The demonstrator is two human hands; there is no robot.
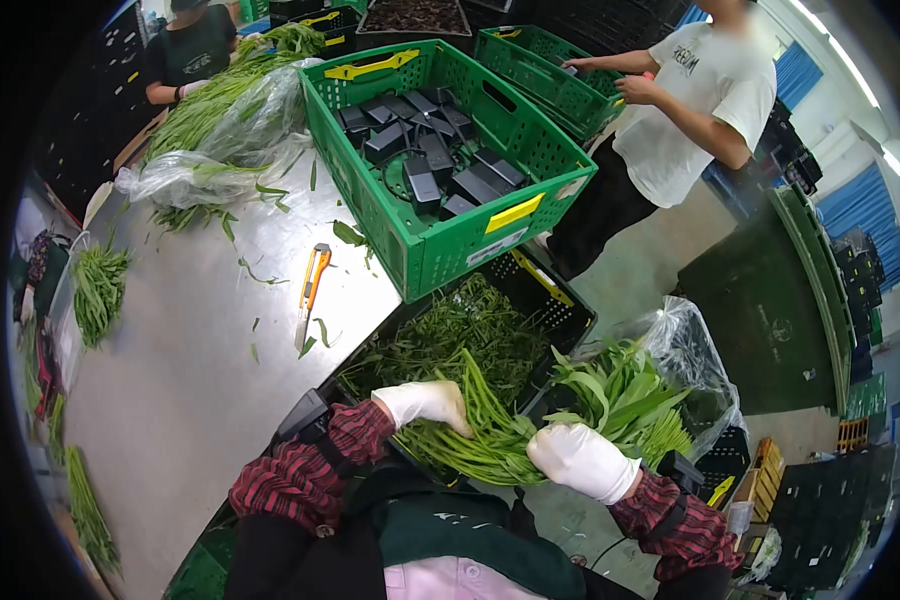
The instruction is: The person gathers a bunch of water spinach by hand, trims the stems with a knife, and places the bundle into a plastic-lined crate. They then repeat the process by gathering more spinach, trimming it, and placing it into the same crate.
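My left hand and right hand curl closed on stems, a crate jutting past the table's edge ahead, open floor beyond my right.

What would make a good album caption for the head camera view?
White-gloved left hand and right hand hold leafy green stems beside a metal table bearing an orange cutter.

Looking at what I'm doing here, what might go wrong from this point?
The orange cutter lies on the table with its blade out, so a reaching hand might get nicked. The green basket of black devices seems to overhang the table's edge and could tip if bumped. Loose stems between your hands might slip away.
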